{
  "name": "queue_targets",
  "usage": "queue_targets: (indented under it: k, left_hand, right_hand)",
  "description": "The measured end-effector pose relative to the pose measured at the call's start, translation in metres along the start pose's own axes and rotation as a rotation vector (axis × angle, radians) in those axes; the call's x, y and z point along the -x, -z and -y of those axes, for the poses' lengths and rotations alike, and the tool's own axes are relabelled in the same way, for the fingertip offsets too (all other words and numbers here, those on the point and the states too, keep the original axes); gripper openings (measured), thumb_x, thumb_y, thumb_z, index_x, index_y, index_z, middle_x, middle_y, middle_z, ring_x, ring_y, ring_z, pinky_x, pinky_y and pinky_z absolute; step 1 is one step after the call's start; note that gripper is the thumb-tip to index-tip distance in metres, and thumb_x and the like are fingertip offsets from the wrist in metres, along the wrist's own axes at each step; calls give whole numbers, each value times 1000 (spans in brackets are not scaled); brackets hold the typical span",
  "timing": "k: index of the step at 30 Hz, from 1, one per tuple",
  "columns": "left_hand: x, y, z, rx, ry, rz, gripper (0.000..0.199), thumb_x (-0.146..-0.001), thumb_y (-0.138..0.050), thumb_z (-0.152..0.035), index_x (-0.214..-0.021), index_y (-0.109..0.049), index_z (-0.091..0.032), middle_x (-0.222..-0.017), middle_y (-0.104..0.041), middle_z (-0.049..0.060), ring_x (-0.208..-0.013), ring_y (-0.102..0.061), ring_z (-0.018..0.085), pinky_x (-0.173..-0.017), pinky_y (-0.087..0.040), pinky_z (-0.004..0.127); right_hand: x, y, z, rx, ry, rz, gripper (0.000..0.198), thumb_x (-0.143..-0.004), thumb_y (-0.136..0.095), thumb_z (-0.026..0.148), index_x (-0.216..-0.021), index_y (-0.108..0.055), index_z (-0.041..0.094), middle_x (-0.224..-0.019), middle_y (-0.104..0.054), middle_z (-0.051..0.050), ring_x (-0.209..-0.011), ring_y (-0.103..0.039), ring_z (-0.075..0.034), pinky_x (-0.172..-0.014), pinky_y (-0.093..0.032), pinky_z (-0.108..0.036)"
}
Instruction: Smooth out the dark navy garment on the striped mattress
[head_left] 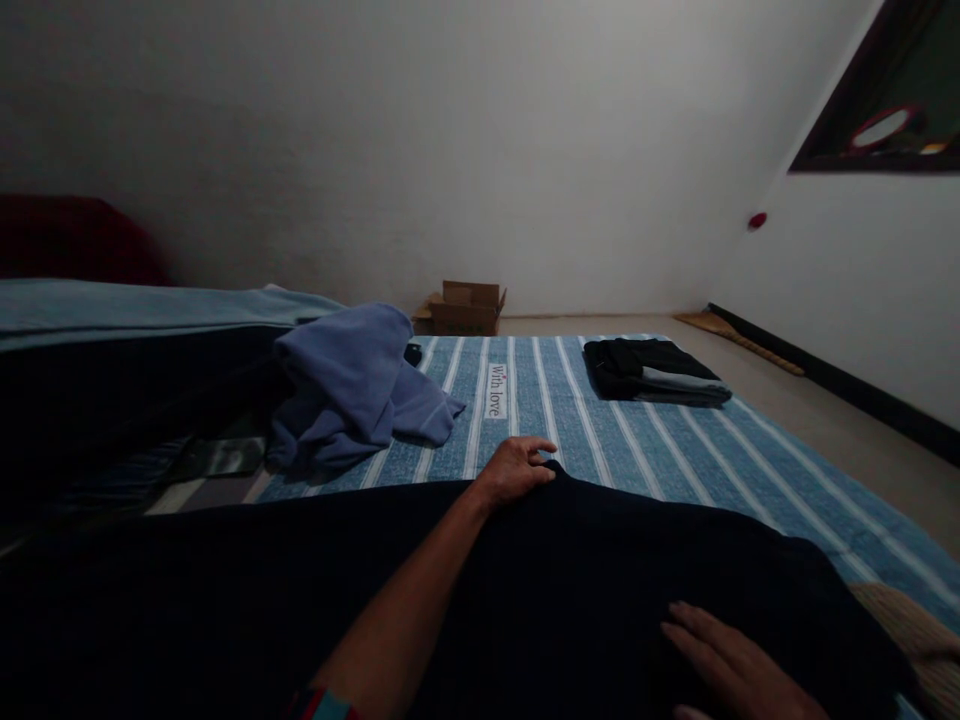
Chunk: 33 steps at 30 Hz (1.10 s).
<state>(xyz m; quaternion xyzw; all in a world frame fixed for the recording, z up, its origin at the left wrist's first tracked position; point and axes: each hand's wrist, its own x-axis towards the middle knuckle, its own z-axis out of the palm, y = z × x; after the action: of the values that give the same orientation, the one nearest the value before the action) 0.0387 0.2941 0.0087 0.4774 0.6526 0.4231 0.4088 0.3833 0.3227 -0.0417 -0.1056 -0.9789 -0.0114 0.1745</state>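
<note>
A large dark navy garment (pixel 585 560) lies spread across the near part of a blue and white striped bed sheet (pixel 660 450). My left hand (pixel 517 468) rests on the garment's far edge, fingers curled over the cloth, apparently pinching it. My right hand (pixel 731 665) lies flat on the garment near the bottom right, fingers stretched out.
A crumpled light blue garment (pixel 352 390) lies on the sheet at left. A folded stack of dark clothes (pixel 652 370) sits at the far right of the sheet. A cardboard box (pixel 466 307) stands by the far wall. Bare floor runs along the right side.
</note>
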Motion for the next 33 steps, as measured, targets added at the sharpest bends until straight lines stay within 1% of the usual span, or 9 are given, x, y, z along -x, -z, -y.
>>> queue_targets:
  k: [2, 5, 9, 12, 16, 20, 24, 29, 33]
  left_hand:
    - [0, 0, -1, -13, -19, -18, 44, -65, -63, -21, -107, -61, -12, -59, -51, -6, -53, -49, 11, -52, -37, 22]
    - [-1, 1, -1, -39, -44, -41, 41, -61, -65, -21, -102, -64, -12, -66, -56, -3, -62, -54, 13, -58, -40, 23]
    - [-1, 2, -1, -55, -52, -30, 42, -61, -64, -22, -103, -64, -13, -65, -57, -3, -59, -53, 13, -55, -39, 23]
    - [0, 2, -1, -20, -42, -2, 45, -62, -63, -22, -107, -61, -14, -63, -57, -4, -53, -50, 11, -51, -37, 22]
    - [1, 0, 0, 27, -46, -10, 47, -62, -62, -20, -108, -60, -13, -65, -58, -4, -53, -51, 11, -50, -37, 21]
    - [-1, -2, 1, -10, -52, -44, 48, -61, -61, -18, -109, -60, -13, -67, -60, -3, -55, -52, 11, -50, -37, 22]
    - [-1, -2, 2, -47, -55, -65, 48, -61, -61, -18, -109, -61, -14, -64, -58, -4, -54, -50, 11, -51, -36, 22]
    - [1, -1, -1, -22, -66, -77, 51, -62, -62, -20, -112, -60, -13, -70, -60, -2, -58, -52, 12, -52, -39, 22]
    - [3, -1, -4, -97, -80, -120, 51, -62, -63, -21, -112, -60, -13, -78, -62, 0, -65, -56, 14, -59, -43, 24]
  right_hand:
    - [-30, 16, 4, -42, -78, -30, 39, -85, -54, 40, -122, -57, 27, -120, -61, -6, -104, -60, -22, -82, -53, -29]
    - [-88, 30, 4, -155, -244, 54, 36, -88, -49, 35, -121, -57, 22, -125, -56, -9, -113, -54, -24, -91, -47, -35]
    - [-157, 24, -11, -340, -370, 327, 34, -85, -51, 29, -116, -57, 18, -110, -61, -11, -99, -57, -24, -83, -44, -34]
    - [-184, 10, -22, -411, -429, 383, 43, -83, -54, 34, -122, -54, 15, -112, -60, -12, -101, -56, -25, -83, -41, -34]
    - [-197, -1, -25, -486, -447, 410, 47, -78, -58, 38, -118, -57, 14, -109, -63, -12, -98, -57, -25, -78, -41, -31]
    - [-207, -3, -27, -576, -457, 448, 24, -73, -60, 33, -88, -66, 15, -79, -66, -5, -74, -59, -19, -60, -38, -26]
    - [-213, -7, -33, -669, -473, 460, 9, -70, -60, 25, -67, -60, 16, -60, -56, 1, -58, -52, -13, -50, -32, -23]
    - [-211, -13, -38, -814, -500, 444, 12, -70, -59, 26, -65, -54, 17, -59, -52, 4, -57, -48, -11, -49, -32, -22]
    - [-209, -14, -39, -917, -503, 432, 11, -72, -56, 27, -70, -54, 16, -62, -52, 3, -58, -49, -11, -51, -34, -22]
